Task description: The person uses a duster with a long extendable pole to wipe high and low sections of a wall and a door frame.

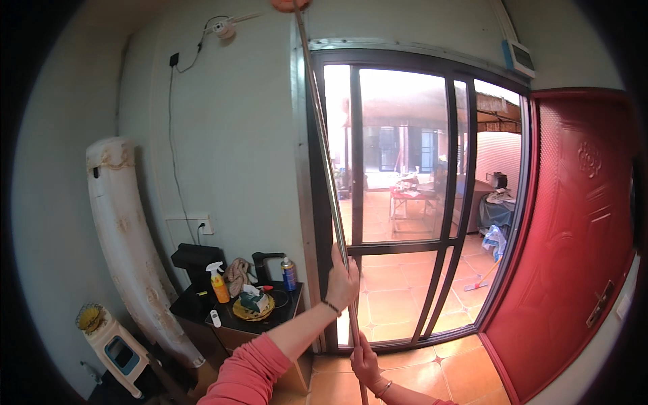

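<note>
A long metal pole runs steeply from the bottom of the view up to the wall above the sliding door. At its top is an orange head, cut off by the upper edge, so its kind cannot be told. My left hand grips the pole at about mid-length, in front of the door frame. Lower down, my right hand is closed around the same pole. The upper part of the pole passes in front of the metal trim left of the glass sliding door.
Left of my arm, a black-topped cabinet holds a spray bottle, an aerosol can and a tissue pack. A tall white covered unit and a stool stand farther left. A small camera hangs high. The red door is at right.
</note>
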### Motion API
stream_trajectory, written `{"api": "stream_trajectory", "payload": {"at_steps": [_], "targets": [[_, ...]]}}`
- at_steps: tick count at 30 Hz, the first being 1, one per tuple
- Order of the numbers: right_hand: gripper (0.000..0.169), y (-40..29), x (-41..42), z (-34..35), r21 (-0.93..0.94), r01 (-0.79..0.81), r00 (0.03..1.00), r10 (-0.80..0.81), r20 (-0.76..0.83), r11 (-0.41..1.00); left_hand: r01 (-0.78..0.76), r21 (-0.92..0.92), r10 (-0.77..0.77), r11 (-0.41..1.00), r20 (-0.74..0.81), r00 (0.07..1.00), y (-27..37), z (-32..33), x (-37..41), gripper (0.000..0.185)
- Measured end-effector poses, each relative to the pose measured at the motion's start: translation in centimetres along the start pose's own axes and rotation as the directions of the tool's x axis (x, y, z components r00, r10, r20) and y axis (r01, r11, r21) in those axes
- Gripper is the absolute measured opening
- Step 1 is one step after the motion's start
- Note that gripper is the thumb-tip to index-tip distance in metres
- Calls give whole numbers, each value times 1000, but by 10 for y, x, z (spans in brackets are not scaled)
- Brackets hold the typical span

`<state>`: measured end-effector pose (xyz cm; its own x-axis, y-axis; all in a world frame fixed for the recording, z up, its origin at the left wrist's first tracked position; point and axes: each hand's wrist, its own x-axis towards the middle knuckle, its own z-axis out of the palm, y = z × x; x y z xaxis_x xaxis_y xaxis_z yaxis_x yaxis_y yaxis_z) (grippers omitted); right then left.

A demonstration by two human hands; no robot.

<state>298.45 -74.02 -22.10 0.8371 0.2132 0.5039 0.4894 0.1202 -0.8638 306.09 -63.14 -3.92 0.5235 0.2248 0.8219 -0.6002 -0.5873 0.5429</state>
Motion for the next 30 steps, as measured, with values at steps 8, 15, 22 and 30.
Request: {"api": "stream_trajectory", "payload": {"at_steps": [8,15,22,30], "targets": [[32,105,-122,-50,227,-439,895,445,27,869,531,-258,-445,807,325,834,-11,80,-140,34],[42,174,-177,-85,91,-610,787,615,-47,787,473,-124,-446,872,193,874,-30,117,-209,26],[48,116,24,-76,7,-107,990,107,-90,994,219,-141,-220,965,10,975,-23,141,-2,41],[71,-101,180,-54,-14,-209,978,208,-33,978,210,82,-202,974,-95,975,27,111,224,40]]}}
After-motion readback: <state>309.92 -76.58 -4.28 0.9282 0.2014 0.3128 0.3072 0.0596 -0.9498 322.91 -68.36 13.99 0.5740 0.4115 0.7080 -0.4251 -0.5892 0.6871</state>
